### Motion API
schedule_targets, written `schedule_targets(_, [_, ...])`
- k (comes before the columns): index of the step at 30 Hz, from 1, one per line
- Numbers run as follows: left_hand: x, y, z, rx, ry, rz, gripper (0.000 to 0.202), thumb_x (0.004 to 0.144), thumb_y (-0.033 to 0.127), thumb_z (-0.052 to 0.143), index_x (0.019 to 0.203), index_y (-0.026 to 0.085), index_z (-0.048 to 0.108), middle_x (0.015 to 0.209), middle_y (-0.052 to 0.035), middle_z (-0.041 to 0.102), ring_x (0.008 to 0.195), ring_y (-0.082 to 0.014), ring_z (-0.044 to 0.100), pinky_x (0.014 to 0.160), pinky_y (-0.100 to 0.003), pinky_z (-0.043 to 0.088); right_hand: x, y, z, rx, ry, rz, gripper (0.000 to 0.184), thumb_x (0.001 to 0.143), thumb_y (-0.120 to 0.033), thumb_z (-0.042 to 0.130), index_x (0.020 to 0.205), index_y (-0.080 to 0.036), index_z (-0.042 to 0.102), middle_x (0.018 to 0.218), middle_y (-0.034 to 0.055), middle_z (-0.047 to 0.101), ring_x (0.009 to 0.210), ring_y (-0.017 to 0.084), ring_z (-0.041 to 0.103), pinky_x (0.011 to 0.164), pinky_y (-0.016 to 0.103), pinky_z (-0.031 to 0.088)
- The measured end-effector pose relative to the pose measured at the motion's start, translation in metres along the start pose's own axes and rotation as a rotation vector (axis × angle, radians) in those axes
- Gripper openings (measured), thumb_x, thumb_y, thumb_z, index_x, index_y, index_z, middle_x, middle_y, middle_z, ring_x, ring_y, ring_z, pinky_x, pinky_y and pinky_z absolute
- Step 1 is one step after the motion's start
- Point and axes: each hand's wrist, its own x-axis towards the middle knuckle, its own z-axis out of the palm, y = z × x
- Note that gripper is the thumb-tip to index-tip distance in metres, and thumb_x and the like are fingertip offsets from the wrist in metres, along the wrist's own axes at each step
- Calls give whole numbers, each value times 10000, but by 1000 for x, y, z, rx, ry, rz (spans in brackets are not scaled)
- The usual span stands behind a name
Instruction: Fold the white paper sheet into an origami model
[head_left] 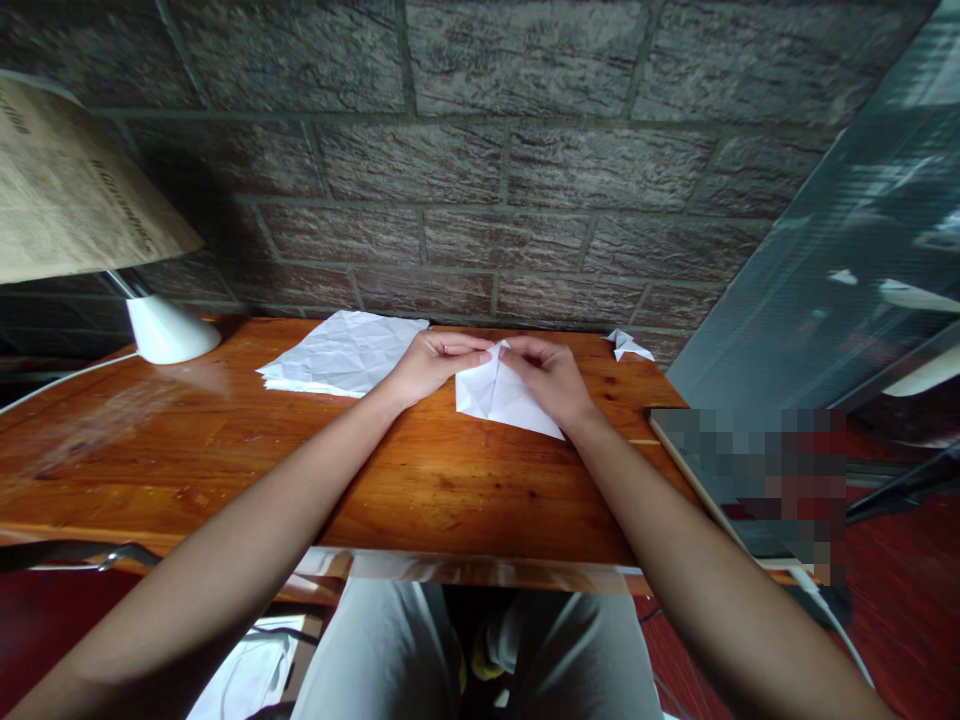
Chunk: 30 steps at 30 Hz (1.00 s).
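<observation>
Folded white paper (487,392) was between my hands, over the wooden desk (450,500), its body on my side of the grip, long lower edge slanting toward my right wrist. Left hand (436,366) pinched the peak from the left; right hand (551,376), covering more sheet, pinched from the right. Whether white papers (255,670) below sat in a container, I couldn't tell.

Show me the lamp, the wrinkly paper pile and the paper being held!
Lamp (86,190), head view: its shade.
Wrinkly paper pile (346,352), head view: its top sheet.
Held paper (495,393), head view: its creased middle.
</observation>
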Motion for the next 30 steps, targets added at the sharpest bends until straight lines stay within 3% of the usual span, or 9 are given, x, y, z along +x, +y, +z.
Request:
schedule_targets(7, [-1, 0, 3, 8, 37, 24, 387, 627, 427, 918, 924, 193, 835, 965, -89, 816, 841, -235, 770, 832, -366, 611, -2, -4, 0, 7, -13, 33, 389, 723, -561, 805, 905, -218, 821, 823, 23, 776, 715, 167, 645, 676, 299, 501])
schedule_targets(12, [-1, 0, 2, 15, 40, 11, 404, 633, 436, 913, 943, 189, 833, 979, -92, 815, 864, -246, 771, 863, -390, 609, -3, -7, 1, 27, -7, 23, 355, 740, -546, 797, 882, -222, 815, 920, 32, 796, 769, 171, 674, 701, 296, 522])
schedule_targets(20, [-2, 2, 3, 14, 36, 3, 403, 648, 442, 902, 956, 192, 831, 992, -90, 814, 869, -241, 769, 863, -388, 606, -2, -10, 0, 60, 44, 97, 345, 712, -481, 828, 904, -196, 800, 883, 40, 798, 718, 159, 663, 677, 289, 520])
schedule_targets(30, [-3, 5, 4, -9, 0, 4, 390, 656, 435, 897, 950, 189, 821, 910, -66, 817, 792, -206, 749, 789, -330, 574, 0, -4, 0, 38, 47, 39, 319, 715, -461, 817, 880, -194, 759, 862, 35, 782, 735, 160, 664, 697, 294, 510])
